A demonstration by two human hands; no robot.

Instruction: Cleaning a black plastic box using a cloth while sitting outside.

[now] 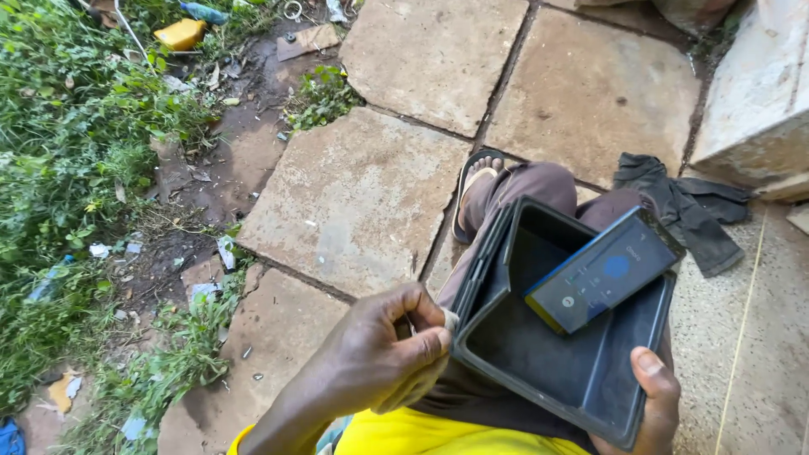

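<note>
A black rubbery tablet case (556,371) rests open on my lap, its hollow side up. A dark phone (605,271) with a lit screen lies tilted inside it, toward the far right corner. My left hand (383,354) pinches the case's near left edge between thumb and fingers. My right hand (649,404) grips the near right corner from below, thumb on the rim.
My leg and sandalled foot (476,190) stretch over stone paving slabs (362,194). A dark cloth (683,202) lies to the right by a concrete step (758,109). Grass with scattered litter (76,152) fills the left, with a yellow container (179,34) at the top.
</note>
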